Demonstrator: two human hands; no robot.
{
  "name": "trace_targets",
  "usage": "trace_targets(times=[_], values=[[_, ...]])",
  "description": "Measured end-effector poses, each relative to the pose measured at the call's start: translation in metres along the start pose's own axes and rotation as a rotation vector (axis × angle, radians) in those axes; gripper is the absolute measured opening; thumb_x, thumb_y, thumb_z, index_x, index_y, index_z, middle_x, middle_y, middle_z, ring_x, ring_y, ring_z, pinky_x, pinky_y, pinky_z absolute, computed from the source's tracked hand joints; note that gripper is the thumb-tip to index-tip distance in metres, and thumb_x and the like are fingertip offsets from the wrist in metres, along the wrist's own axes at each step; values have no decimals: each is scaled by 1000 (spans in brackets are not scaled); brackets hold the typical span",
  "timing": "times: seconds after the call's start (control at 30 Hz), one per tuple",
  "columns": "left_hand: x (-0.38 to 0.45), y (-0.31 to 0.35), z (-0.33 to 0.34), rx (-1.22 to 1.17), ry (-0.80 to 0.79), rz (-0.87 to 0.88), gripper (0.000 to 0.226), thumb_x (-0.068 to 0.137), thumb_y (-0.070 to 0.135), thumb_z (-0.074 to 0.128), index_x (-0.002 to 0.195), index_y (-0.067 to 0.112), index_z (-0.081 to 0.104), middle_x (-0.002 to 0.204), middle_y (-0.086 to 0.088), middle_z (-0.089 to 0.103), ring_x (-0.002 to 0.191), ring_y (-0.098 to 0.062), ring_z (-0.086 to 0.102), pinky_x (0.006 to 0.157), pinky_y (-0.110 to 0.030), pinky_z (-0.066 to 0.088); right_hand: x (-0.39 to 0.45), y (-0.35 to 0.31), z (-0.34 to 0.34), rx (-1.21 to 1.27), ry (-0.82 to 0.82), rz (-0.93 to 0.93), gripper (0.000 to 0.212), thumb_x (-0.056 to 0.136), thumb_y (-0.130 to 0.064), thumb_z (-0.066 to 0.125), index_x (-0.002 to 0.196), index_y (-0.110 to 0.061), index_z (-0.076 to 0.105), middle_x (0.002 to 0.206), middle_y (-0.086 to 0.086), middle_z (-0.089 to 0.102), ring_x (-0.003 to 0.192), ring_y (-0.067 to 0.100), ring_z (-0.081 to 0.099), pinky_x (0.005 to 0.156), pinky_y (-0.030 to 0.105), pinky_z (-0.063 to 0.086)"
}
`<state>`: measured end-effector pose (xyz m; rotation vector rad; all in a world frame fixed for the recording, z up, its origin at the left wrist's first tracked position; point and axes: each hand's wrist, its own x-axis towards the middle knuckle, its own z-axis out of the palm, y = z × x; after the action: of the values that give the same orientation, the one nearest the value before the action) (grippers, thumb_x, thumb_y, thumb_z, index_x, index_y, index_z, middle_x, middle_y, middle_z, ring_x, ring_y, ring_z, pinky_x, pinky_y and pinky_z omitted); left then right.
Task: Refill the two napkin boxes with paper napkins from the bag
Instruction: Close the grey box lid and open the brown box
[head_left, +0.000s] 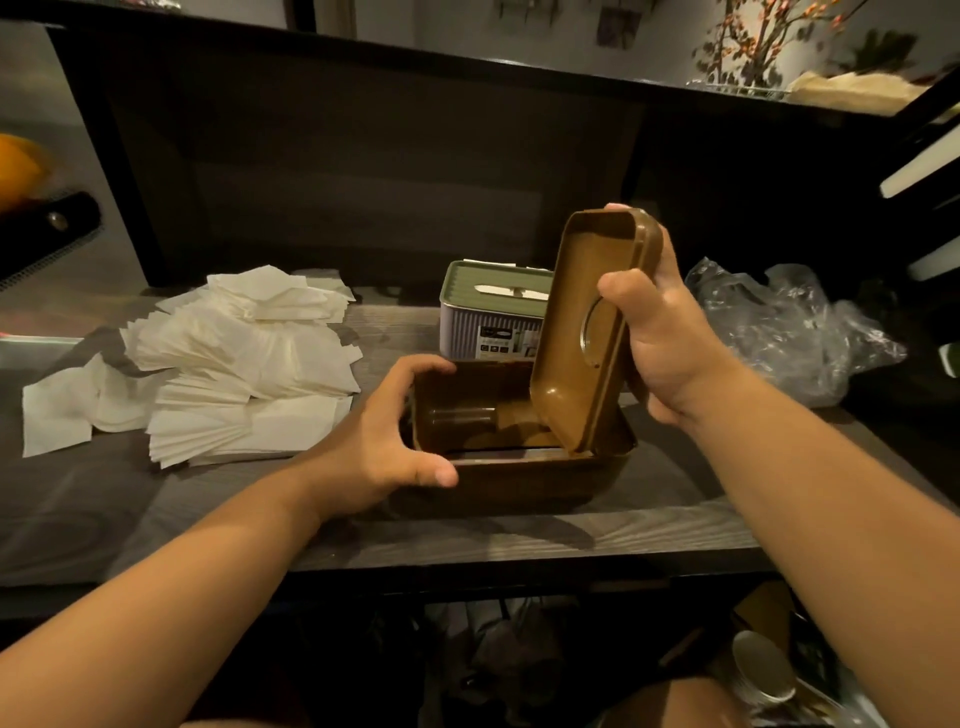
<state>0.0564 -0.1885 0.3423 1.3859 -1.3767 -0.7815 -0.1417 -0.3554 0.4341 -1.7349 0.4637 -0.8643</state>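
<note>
A brown napkin box (524, 467) stands open on the dark wooden shelf (519, 530), its inside holding no napkins. My left hand (384, 447) grips its left end, fingers over the far rim and thumb on the near wall. My right hand (660, 332) holds the brown lid (587, 332) nearly upright above the box's right side, lower edge at the rim. Behind stands a second box (488, 317), white with a green slotted lid, closed. A heap of white paper napkins (234, 364) lies to the left. A crumpled clear plastic bag (779, 327) lies at the right.
A dark back panel closes the shelf behind the boxes, with an upper shelf carrying a plant (769, 41). A black object (47, 228) sits at far left. Below the shelf's front edge are cluttered items, including a cup (763, 670).
</note>
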Motion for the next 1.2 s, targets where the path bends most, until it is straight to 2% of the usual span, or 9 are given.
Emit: trace_targets(times=[0.1,0.2,0.43,0.53,0.63,0.7,0.8,0.9,1.2], values=[[0,6,-2,21,100,22,87,60,82,66,130,35,45,137,14,49,128,-15,51,100,-37,49,-4,6,2,139,136,84,63,82,-47,61,141,-36,41,132,11,55,116,32,61,83,48,62],[12,39,3,382,236,112,72,68,74,58,131,43,42,143,21,35,133,7,33,106,-25,33,-7,8,2,274,232,156,77,72,-60,65,140,-28,47,133,15,59,117,34,63,83,49,61],[73,121,61,712,42,292,36,86,44,69,120,34,61,112,20,56,101,4,53,81,-11,41,-10,4,-9,495,435,223,58,91,-64,48,137,-28,52,123,7,67,110,27,67,84,38,59],[92,122,79,813,-5,326,23,93,34,63,114,28,67,103,13,63,89,0,59,80,-18,50,-10,13,-31,276,571,199,66,92,-57,55,150,-34,35,133,4,60,115,21,62,94,38,55],[113,117,89,897,-64,330,22,93,35,62,113,28,67,99,11,64,86,-4,60,79,-28,55,-18,13,-62,-306,750,8,67,92,-31,64,150,-32,31,149,3,44,126,17,53,100,33,51],[126,114,97,960,-97,366,22,93,34,62,113,28,67,99,11,64,87,-6,60,79,-30,55,-25,12,-80,-882,691,-237,43,89,-26,63,131,-27,53,136,0,51,128,20,49,107,44,46],[147,109,111,998,-161,403,21,93,31,62,114,32,68,98,13,67,86,-7,62,79,-31,56,-33,14,-91,-1320,389,-275,17,94,-28,51,97,-19,65,82,-2,53,86,25,57,74,38,44],[168,99,125,1091,-227,389,18,93,31,62,109,34,68,92,13,67,80,-8,63,78,-33,57,-35,27,-95,-1396,249,-81,19,101,-29,46,102,-18,61,77,-2,51,70,23,48,63,33,35],[197,67,149,1146,-301,294,19,92,26,63,110,29,64,106,5,65,95,-18,63,86,-38,55,-32,60,-106,-1252,149,221,18,102,-29,49,106,-14,58,100,10,64,81,28,53,66,36,39]])
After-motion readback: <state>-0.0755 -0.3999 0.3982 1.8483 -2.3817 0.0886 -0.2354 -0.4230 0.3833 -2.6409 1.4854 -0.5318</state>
